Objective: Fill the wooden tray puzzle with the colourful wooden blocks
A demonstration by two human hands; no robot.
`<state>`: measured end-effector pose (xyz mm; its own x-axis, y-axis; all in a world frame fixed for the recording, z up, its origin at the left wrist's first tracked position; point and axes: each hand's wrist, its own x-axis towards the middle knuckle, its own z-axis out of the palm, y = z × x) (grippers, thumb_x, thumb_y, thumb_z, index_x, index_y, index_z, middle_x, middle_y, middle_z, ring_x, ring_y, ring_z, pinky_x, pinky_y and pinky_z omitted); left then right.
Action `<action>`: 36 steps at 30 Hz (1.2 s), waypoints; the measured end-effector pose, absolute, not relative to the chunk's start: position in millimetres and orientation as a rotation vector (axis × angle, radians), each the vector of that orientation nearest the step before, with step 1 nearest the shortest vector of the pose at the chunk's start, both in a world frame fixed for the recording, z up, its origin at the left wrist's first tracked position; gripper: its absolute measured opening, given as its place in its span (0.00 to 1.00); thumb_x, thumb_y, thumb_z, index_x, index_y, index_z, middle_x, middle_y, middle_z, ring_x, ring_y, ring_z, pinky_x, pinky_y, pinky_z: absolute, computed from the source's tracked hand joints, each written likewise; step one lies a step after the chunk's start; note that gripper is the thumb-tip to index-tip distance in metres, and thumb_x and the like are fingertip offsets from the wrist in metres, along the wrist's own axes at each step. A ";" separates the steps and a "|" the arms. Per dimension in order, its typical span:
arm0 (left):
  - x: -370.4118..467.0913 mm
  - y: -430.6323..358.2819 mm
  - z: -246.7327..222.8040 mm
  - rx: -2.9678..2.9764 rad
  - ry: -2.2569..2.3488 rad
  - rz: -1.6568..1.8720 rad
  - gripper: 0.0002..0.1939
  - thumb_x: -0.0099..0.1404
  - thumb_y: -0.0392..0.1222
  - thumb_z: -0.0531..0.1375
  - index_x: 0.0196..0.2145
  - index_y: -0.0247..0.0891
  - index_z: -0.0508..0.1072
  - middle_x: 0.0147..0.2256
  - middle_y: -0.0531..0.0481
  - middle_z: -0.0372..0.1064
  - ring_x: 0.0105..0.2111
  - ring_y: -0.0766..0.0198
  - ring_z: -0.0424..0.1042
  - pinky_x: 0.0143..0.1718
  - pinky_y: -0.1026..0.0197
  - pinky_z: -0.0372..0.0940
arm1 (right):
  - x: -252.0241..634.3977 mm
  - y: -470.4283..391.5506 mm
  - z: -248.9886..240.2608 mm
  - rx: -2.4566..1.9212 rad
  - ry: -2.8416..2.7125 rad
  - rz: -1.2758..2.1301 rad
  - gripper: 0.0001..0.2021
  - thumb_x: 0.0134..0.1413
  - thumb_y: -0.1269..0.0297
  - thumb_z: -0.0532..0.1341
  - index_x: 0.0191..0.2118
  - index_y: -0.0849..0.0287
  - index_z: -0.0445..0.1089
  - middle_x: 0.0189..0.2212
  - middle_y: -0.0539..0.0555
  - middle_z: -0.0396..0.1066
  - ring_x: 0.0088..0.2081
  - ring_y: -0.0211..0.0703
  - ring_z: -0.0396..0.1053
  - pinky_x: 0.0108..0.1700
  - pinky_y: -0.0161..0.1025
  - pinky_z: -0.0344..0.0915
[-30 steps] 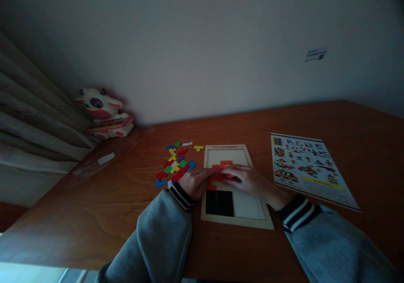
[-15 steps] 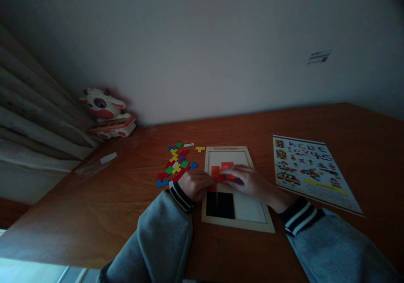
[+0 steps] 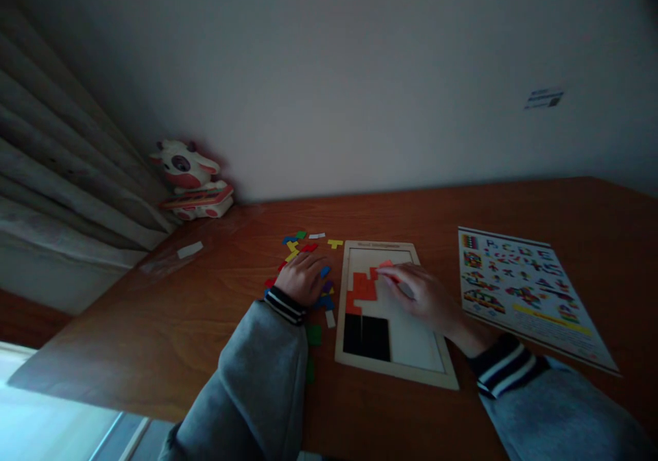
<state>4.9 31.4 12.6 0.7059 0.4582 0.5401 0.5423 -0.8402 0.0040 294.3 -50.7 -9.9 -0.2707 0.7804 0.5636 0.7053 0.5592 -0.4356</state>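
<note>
The wooden puzzle tray [image 3: 398, 372] is lying flat on the surface [image 3: 154, 351], and it is serving as the landmark here. Inside its raised rim, black pieces [image 3: 366, 336] are filling the near left corner, and orange pieces [image 3: 361, 288] are sitting just beyond them against the left rim. The rest of the tray floor is showing bare.

The right hand [image 3: 419, 295] is resting over the tray's middle, fingers pressed together and pinching an orange piece [image 3: 385, 266] just beside the placed orange ones. The left hand [image 3: 302, 277] is lying palm down, fingers loosely spread, on the loose coloured pieces [image 3: 308, 245] just left of the tray's left edge.

A printed pattern sheet [image 3: 529, 290] is lying right of the tray, apart from it. A cow toy [image 3: 192, 179] is standing well beyond the tray to the left, against the wall.
</note>
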 end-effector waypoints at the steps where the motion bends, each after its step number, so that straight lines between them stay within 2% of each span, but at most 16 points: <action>1: -1.2 35.7 11.8 -2.713 -0.868 -0.797 0.17 0.62 0.34 0.54 0.48 0.35 0.73 0.46 0.41 0.75 0.44 0.53 0.73 0.47 0.49 0.71 | 295.2 -50.3 -10.6 -1.209 -2.008 0.120 0.13 0.62 0.67 0.56 0.50 0.53 0.71 0.44 0.55 0.76 0.45 0.48 0.74 0.48 0.49 0.71; 7: -16.3 45.3 6.2 -2.653 -0.926 -0.781 0.13 0.65 0.36 0.54 0.45 0.36 0.74 0.43 0.44 0.76 0.41 0.55 0.74 0.44 0.49 0.72 | 296.2 -51.5 -10.6 -1.272 -2.010 0.106 0.13 0.62 0.62 0.57 0.51 0.53 0.70 0.45 0.55 0.76 0.46 0.49 0.73 0.50 0.52 0.70; 10: -6.3 37.0 8.6 -2.757 -0.821 -0.775 0.12 0.68 0.38 0.54 0.46 0.37 0.74 0.44 0.44 0.76 0.43 0.56 0.74 0.47 0.51 0.71 | 296.2 -52.5 -11.0 -1.260 -2.044 0.124 0.13 0.62 0.61 0.58 0.51 0.54 0.70 0.46 0.56 0.76 0.47 0.50 0.73 0.51 0.52 0.70; 14: 11.8 21.6 10.4 -2.895 -0.617 -0.797 0.12 0.69 0.38 0.53 0.44 0.37 0.75 0.44 0.44 0.76 0.42 0.60 0.75 0.45 0.54 0.71 | 298.0 -51.1 -15.5 -1.256 -2.014 0.156 0.13 0.65 0.65 0.53 0.51 0.53 0.69 0.44 0.56 0.76 0.46 0.48 0.74 0.50 0.50 0.71; 18: 27.8 5.2 10.7 -2.987 -0.509 -0.895 0.12 0.70 0.39 0.54 0.45 0.37 0.75 0.44 0.43 0.76 0.42 0.60 0.75 0.46 0.55 0.71 | 296.2 -52.1 -15.1 -1.344 -1.789 0.255 0.16 0.64 0.59 0.55 0.55 0.54 0.64 0.45 0.58 0.77 0.45 0.50 0.76 0.46 0.49 0.73; 22: 40.5 -9.2 13.1 -3.058 -0.747 -1.145 0.14 0.70 0.45 0.56 0.47 0.35 0.74 0.41 0.41 0.77 0.39 0.61 0.76 0.43 0.59 0.72 | 284.3 -60.6 -5.4 -1.251 -1.763 0.374 0.10 0.62 0.55 0.59 0.44 0.53 0.69 0.38 0.56 0.78 0.37 0.47 0.78 0.39 0.44 0.75; 24: 44.7 -13.5 12.5 -3.112 -0.776 -1.210 0.17 0.69 0.50 0.58 0.46 0.34 0.74 0.38 0.42 0.77 0.38 0.61 0.76 0.41 0.60 0.72 | 275.9 -65.2 -1.0 -1.105 -1.859 0.403 0.08 0.61 0.56 0.60 0.41 0.53 0.71 0.38 0.56 0.78 0.39 0.46 0.77 0.41 0.43 0.75; 27: 47.8 -16.4 9.4 -3.199 -0.657 -1.222 0.18 0.69 0.52 0.57 0.42 0.34 0.76 0.35 0.43 0.77 0.36 0.61 0.76 0.39 0.62 0.71 | 265.3 -69.1 2.1 -0.968 -1.932 0.435 0.06 0.61 0.59 0.60 0.39 0.54 0.72 0.35 0.54 0.77 0.38 0.44 0.76 0.41 0.41 0.74; 29: 47.8 -17.1 8.1 -3.231 -0.633 -1.193 0.17 0.71 0.50 0.55 0.39 0.34 0.76 0.32 0.44 0.77 0.33 0.62 0.75 0.36 0.63 0.70 | 262.8 -69.8 2.7 -1.005 -1.925 0.497 0.07 0.60 0.58 0.61 0.41 0.53 0.72 0.36 0.54 0.76 0.37 0.43 0.75 0.41 0.41 0.74; 32: 45.2 -16.6 8.9 -3.190 -0.872 -1.192 0.17 0.72 0.50 0.53 0.36 0.35 0.74 0.29 0.47 0.75 0.28 0.65 0.74 0.30 0.65 0.69 | 268.4 -70.9 1.5 -1.229 -1.859 0.596 0.15 0.55 0.55 0.65 0.47 0.54 0.71 0.39 0.55 0.77 0.39 0.46 0.75 0.41 0.43 0.74; 36: 39.7 -10.3 8.5 -2.957 -1.286 -1.211 0.16 0.74 0.48 0.49 0.34 0.37 0.68 0.29 0.49 0.73 0.28 0.65 0.73 0.29 0.65 0.67 | 282.8 -78.9 -6.0 -1.477 -1.932 0.640 0.16 0.48 0.51 0.69 0.38 0.55 0.74 0.36 0.55 0.77 0.35 0.48 0.75 0.36 0.43 0.74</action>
<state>39.7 -10.3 8.5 0.4859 0.7312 0.4788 0.5216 -0.6821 0.5124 282.8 -78.9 -6.0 -0.1855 0.9660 0.1801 0.6670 0.2584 -0.6988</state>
